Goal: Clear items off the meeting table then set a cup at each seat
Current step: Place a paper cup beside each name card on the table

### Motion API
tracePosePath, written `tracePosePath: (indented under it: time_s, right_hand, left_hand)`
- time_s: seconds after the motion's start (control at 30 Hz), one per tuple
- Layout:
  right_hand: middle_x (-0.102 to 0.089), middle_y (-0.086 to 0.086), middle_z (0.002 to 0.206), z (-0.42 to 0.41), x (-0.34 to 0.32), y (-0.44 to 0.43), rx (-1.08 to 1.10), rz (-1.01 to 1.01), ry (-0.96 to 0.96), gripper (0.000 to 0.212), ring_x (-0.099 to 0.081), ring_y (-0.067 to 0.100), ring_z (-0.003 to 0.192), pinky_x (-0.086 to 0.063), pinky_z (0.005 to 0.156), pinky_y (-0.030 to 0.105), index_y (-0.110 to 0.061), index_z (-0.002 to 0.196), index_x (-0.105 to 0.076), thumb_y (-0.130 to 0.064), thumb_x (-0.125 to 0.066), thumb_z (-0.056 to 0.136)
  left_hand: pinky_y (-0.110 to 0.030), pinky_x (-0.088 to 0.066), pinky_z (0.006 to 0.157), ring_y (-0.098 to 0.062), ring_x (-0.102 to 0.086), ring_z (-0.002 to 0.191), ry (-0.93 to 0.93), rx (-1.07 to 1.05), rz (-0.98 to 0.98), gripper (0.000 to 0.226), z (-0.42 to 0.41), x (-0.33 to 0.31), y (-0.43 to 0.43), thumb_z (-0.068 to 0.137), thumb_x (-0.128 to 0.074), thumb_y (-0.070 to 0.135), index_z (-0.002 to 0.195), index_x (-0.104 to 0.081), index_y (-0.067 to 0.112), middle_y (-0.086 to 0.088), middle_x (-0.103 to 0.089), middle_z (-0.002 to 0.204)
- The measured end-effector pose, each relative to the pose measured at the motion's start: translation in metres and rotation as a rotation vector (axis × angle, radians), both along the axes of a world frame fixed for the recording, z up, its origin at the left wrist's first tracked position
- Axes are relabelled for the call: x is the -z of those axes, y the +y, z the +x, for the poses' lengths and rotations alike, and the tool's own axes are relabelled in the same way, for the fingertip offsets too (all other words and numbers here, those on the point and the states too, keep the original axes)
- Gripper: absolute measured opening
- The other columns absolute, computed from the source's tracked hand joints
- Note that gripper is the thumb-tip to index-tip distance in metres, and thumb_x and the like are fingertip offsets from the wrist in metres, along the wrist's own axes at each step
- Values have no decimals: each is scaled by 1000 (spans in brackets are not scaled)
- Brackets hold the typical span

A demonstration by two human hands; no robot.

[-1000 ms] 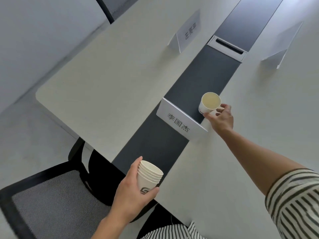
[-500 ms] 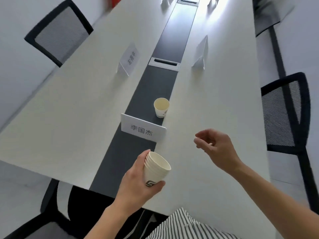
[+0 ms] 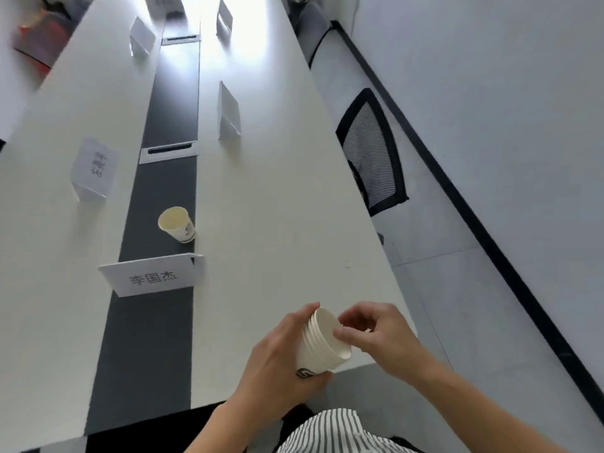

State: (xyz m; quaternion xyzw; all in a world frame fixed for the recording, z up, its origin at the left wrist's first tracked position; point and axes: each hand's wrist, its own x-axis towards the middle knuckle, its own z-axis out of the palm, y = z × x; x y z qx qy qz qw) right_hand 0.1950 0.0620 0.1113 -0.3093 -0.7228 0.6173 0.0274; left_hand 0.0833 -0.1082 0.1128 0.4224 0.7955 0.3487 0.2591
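Cup (image 3: 178, 223) now sits free behind the nameplate (image 3: 153, 276); right hand (image 3: 376, 331) came back, pinching the stack (image 3: 322, 341) gripped in left hand (image 3: 277, 364), so seat 2's next.

Left hand (image 3: 277, 361) wraps around a stack of paper cups (image 3: 322, 343); right hand (image 3: 376, 335), just beside it, pinches the top rim.

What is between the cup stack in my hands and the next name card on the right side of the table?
Nothing visible. The cup stack is in the left hand, right hand at its rim; bare table runs to the name card.
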Motion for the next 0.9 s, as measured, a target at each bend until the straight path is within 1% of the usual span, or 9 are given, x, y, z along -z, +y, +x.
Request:
tracePosePath:
  time_s: [0.1,0.23,0.3,0.43,0.5,0.57,0.67,0.73,0.9]
  right_hand:
    - [-69,-4,64,60,-1,25,100,-65,-33,8,-60,3,57,-48,52,17,-15,75,-73,-8,-77,77]
    - [-70,0,63,146,-1,58,228,-139,-72,5,-62,7,55,-50,51,21,-8,77,-72,-4,-75,78]
    - [-70,1,63,185,1,73,294,-159,-97,4,-63,9,55,-51,51,22,-5,78,-71,-3,-74,79]
    - [-69,6,64,245,-1,107,446,-232,-83,8,-62,13,54,-52,49,27,-5,78,-68,1,-69,83]
    - [-71,9,70,262,-3,126,490,-261,-49,6,-64,15,58,-54,51,28,-5,81,-68,0,-68,84]
    - [-73,7,77,270,-3,148,496,-300,-6,4,-66,13,65,-54,54,26,-9,89,-71,-10,-70,85]
    - [-73,4,100,272,-1,181,459,-388,66,47,-66,12,82,-52,63,25,-19,112,-67,-39,-78,72]
    - [-71,3,109,269,1,203,460,-381,86,68,-67,13,89,-52,67,25,-25,122,-60,-43,-83,61]
    - [-71,10,104,259,-6,275,735,-277,161,69,-69,11,82,-55,66,22,-20,111,-63,-38,-88,49]
  left_hand:
    - [-26,-50,88,-3,-57,104,-9,127,-7,86,43,0,38,66,-79,39,139,-35,41,20,-56,125]
    - [-25,-49,89,-2,-57,103,-53,280,-28,85,108,4,87,64,-78,41,136,-33,46,23,-55,124]
    - [-26,-50,88,-2,-57,102,-55,349,-35,83,138,7,112,63,-77,41,135,-35,43,22,-56,122]
    - [-24,-52,81,-1,-58,96,-55,437,-50,78,180,11,152,63,-76,40,131,-38,44,25,-57,116]
    - [-24,-52,79,0,-57,94,-35,459,-67,77,190,13,169,62,-75,44,129,-37,46,27,-55,114]
    - [-26,-52,79,-1,-58,92,-23,469,-83,78,194,16,190,61,-75,47,130,-39,44,28,-57,111]
    - [-30,-53,79,-4,-60,89,-36,455,-84,79,193,20,235,59,-76,46,130,-42,40,23,-61,105]
    - [-32,-53,79,-6,-60,89,-38,455,-80,79,190,22,274,59,-75,46,130,-41,41,21,-61,104]
    - [-36,-54,80,-9,-61,87,-25,533,-107,84,182,16,378,59,-72,53,132,-33,45,18,-61,103]
